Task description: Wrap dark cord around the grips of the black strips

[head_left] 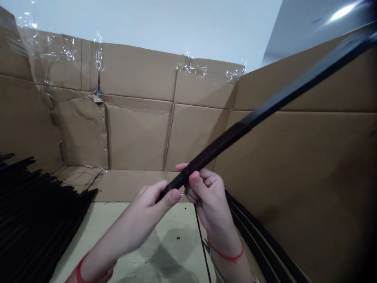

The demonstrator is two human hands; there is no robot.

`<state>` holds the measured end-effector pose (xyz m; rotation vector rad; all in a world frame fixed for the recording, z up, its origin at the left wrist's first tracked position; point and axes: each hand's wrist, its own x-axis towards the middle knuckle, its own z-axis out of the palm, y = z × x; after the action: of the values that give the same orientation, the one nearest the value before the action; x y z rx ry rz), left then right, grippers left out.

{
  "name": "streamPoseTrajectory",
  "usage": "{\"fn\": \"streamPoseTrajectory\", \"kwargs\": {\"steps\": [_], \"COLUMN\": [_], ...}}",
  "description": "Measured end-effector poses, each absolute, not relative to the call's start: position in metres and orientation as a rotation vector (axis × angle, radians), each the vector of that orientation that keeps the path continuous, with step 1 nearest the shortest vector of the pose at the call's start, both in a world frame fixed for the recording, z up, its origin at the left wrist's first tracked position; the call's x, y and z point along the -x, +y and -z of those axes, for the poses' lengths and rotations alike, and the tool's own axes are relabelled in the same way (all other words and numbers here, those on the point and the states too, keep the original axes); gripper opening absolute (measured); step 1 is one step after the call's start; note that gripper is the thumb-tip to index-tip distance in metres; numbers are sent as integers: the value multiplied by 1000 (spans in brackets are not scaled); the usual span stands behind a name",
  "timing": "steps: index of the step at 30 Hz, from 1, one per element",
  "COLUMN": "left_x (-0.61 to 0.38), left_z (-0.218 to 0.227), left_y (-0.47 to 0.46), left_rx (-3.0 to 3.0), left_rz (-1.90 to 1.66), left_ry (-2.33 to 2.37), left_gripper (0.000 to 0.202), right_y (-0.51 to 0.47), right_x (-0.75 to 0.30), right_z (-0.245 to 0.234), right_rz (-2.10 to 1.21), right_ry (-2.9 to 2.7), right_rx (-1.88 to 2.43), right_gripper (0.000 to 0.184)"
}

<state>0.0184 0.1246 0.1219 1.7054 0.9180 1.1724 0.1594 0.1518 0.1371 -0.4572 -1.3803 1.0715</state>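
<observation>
Left hand (153, 200) and right hand (207, 198) pinching black strip (273, 104) at sleeved end (218, 143) | both grips clamped close together, holding it steady, angled upward

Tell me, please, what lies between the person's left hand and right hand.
In the head view, a long flat black strip lies between them, held at one end by the left hand and gripped by the right hand.

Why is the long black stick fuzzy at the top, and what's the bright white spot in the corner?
In the head view, the black strip blurs toward its far end but looks sharper near its lower end; the white spot is glare on the grey overhead surface.
</observation>
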Motion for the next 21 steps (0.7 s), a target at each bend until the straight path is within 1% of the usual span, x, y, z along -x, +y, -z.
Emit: {"fn": "streamPoseTrajectory", "kwargs": {"steps": [2, 3, 5, 7, 8, 10, 12, 13, 15, 17, 19, 20, 21], "left_x": [-15, -15, -17, -19, -20, -20, -20, -21, -23, -25, -25, -25, -25], "left_z": [-122, -122, -120, -118, -118, -118, -118, -118, -118, -118, -119, -119, -119], "left_y": [126, 128, 130, 129, 129, 129, 130, 130, 130, 129, 129, 130, 132], "left_rx": [-1635, -1627, -1698, -1740, -1714, -1588, -1481, -1484, -1580, -1671, -1702, -1695, -1687], "left_rz": [-964, -965, -1176, -1364, -1338, -1101, -919, -937, -1147, -1299, -1198, -1113, -1068], "left_ry": [772, 762, 908, 1067, 1069, 931, 803, 808, 938, 1038, 961, 879, 824], "left_gripper": [47, 47, 44, 45, 47, 54, 58, 57, 48, 41, 41, 42, 42], "right_y": [154, 154, 155, 155, 155, 155, 155, 156, 158, 161, 165, 166, 167], "right_x": [-158, -157, -154, -155, -157, -161, -163, -162, -160, -160, -161, -161, -162], "right_z": [-137, -136, -136, -138, -139, -141, -142, -141, -139, -136, -135, -135, -135], "right_rz": [-970, -876, -752, -817, -895, -985, -906, -830, -773, -931, -1140, -1175, -1140], "right_ry": [-1387, -1361, -1311, -1350, -1405, -1505, -1507, -1470, -1407, -1437, -1497, -1500, -1477], "right_rx": [465, 488, 542, 561, 562, 573, 598, 612, 625, 598, 531, 512, 516], "right_gripper": [31, 29, 27, 31, 35, 38, 36, 39, 43, 39, 42, 44, 42]}}
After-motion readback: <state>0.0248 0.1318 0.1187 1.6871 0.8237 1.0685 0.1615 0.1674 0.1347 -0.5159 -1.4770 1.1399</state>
